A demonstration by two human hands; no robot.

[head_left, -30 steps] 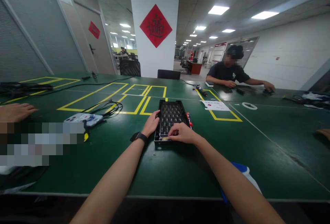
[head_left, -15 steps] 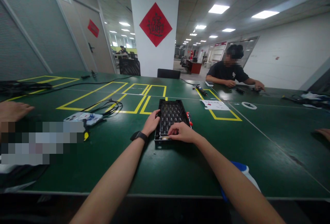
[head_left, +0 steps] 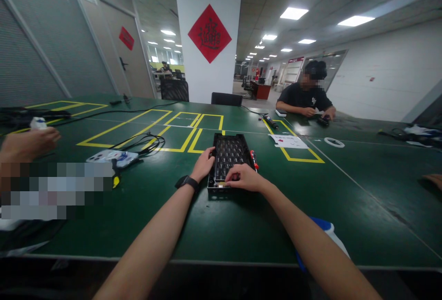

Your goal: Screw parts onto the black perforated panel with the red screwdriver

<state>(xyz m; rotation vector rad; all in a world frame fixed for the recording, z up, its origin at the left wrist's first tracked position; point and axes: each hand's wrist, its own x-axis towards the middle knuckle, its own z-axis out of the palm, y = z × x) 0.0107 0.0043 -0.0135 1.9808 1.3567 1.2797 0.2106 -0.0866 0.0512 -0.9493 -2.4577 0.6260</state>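
A black bit case (head_left: 231, 149) lies on the green table in front of me, with rows of small bits in its tray. My left hand (head_left: 203, 165) grips the case's left edge, thumb and fingers against the side. My right hand (head_left: 244, 178) is over the near right part of the case, its fingertips pinched together. What they hold, if anything, is too small to tell. Beside the fingertips a pale label or small piece (head_left: 221, 184) shows at the near end. A red-and-black tool (head_left: 254, 160) sits against the case's right side.
To the left lie a phone (head_left: 112, 157) and a coiled black cable (head_left: 154, 141). Yellow tape outlines (head_left: 165, 149) mark the table. A paper sheet (head_left: 288, 141), a tape roll (head_left: 334, 142) and a blue-and-white item (head_left: 328, 231) are on the right. Another person's hand (head_left: 29, 143) is at the left; a person (head_left: 307, 90) sits across.
My hands and the case stay almost in place; my right fingertips shift very slightly. At left, another person's hand has risen with a white item. The person across has drawn one hand inward.
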